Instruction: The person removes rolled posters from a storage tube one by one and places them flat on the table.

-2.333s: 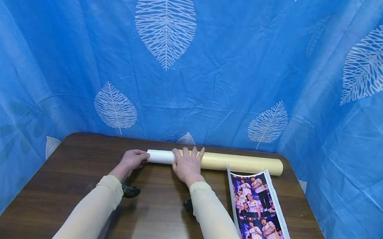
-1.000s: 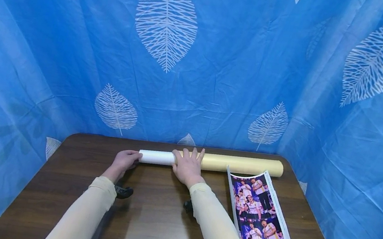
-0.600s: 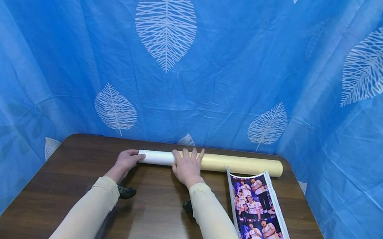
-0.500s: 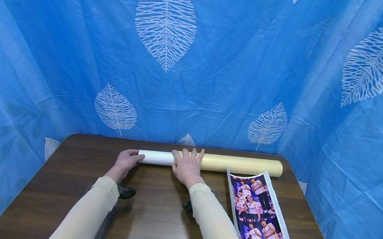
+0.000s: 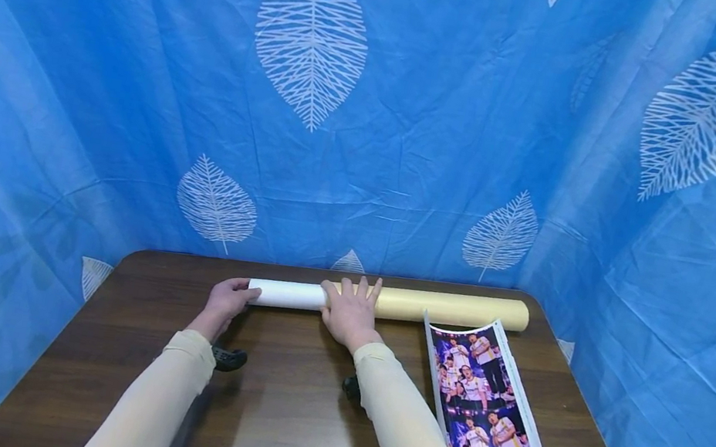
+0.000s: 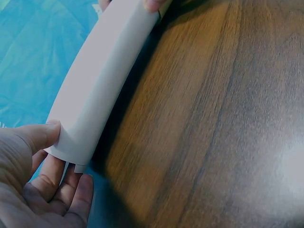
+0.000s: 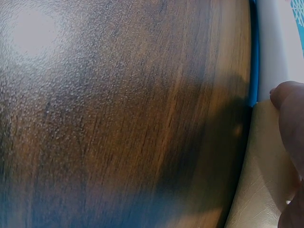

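Observation:
A white paper roll sticks out of the left end of a long pale yellow tube at the back of the table. In the left wrist view, my left hand pinches the free end of the white roll, thumb on the outside and fingers at the open end, where a loose edge of the sheet shows. My right hand holds the yellow tube near its mouth, fingers spread across the top. Its thumb lies at the seam between white roll and yellow tube in the right wrist view.
A glossy photo print sheet with a white border lies on the right side of the brown wooden table, its upper left edge curling up. A blue leaf-patterned cloth hangs around the back and sides.
My left hand has moved left with the end of the white roll, and more of the roll shows outside the yellow tube. The right hand and the tube have stayed put.

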Tool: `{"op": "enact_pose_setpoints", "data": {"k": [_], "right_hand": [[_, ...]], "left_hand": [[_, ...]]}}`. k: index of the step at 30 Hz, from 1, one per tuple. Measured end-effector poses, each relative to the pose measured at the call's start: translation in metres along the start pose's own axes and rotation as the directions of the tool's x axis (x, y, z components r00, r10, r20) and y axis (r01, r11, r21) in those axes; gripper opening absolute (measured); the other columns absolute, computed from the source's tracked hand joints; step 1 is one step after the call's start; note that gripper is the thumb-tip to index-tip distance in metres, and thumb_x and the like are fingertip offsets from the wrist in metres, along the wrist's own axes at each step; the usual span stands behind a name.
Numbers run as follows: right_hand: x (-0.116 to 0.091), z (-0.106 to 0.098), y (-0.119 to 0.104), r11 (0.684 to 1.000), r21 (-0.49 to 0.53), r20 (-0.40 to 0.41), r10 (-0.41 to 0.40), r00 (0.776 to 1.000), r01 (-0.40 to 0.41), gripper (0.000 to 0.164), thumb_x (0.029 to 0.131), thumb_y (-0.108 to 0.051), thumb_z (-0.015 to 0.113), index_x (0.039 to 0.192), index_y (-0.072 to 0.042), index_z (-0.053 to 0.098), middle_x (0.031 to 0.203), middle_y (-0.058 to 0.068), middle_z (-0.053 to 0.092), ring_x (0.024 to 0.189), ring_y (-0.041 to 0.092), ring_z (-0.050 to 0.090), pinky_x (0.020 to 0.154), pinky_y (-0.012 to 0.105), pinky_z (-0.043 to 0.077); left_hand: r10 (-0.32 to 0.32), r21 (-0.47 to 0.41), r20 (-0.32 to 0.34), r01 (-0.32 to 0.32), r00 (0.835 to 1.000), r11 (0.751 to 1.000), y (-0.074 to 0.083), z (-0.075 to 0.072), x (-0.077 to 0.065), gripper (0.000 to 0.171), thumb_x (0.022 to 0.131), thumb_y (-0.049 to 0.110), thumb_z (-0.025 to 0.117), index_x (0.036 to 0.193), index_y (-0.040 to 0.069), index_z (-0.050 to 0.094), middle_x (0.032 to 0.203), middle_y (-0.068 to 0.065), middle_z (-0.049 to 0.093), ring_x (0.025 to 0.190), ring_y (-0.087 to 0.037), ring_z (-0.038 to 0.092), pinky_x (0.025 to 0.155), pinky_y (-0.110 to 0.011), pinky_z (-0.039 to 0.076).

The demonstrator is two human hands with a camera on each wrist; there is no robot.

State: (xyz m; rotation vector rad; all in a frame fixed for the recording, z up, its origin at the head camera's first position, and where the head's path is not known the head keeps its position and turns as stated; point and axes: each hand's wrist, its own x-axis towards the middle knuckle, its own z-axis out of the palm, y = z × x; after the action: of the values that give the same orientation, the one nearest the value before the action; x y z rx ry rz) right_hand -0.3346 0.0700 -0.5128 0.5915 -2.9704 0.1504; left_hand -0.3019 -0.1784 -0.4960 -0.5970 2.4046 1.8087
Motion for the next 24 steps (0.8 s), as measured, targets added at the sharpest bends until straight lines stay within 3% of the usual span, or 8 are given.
{"op": "enact_pose_setpoints", "data": {"k": [10, 24], "right_hand": [[0.000, 0.002, 0.001, 1.000, -0.005, 0.001, -0.001, 1.000, 0.001, 0.051, 0.101, -0.044, 0.062, 0.149, -0.037, 0.047, 0.144, 0.010, 0.051, 0.143, 0.051, 0.029, 0.115, 0.074, 0.002], [0.001, 0.004, 0.002, 1.000, -0.020, -0.009, 0.000, 1.000, 0.000, 0.053, 0.099, -0.047, 0.063, 0.149, -0.038, 0.048, 0.143, 0.009, 0.052, 0.142, 0.050, 0.032, 0.115, 0.074, 0.006]], "left_hand": [[-0.014, 0.008, -0.008, 0.014, 1.000, 1.000, -0.004, -0.007, 0.002, 0.058, 0.103, 0.017, 0.061, 0.151, -0.009, 0.040, 0.154, -0.030, 0.039, 0.135, -0.043, 0.045, 0.111, -0.052, 0.041], [-0.033, 0.032, -0.022, 0.034, 0.999, 0.999, -0.003, -0.018, -0.008, 0.058, 0.105, 0.019, 0.059, 0.152, -0.008, 0.039, 0.154, -0.031, 0.038, 0.133, -0.042, 0.044, 0.113, -0.054, 0.039]]}}
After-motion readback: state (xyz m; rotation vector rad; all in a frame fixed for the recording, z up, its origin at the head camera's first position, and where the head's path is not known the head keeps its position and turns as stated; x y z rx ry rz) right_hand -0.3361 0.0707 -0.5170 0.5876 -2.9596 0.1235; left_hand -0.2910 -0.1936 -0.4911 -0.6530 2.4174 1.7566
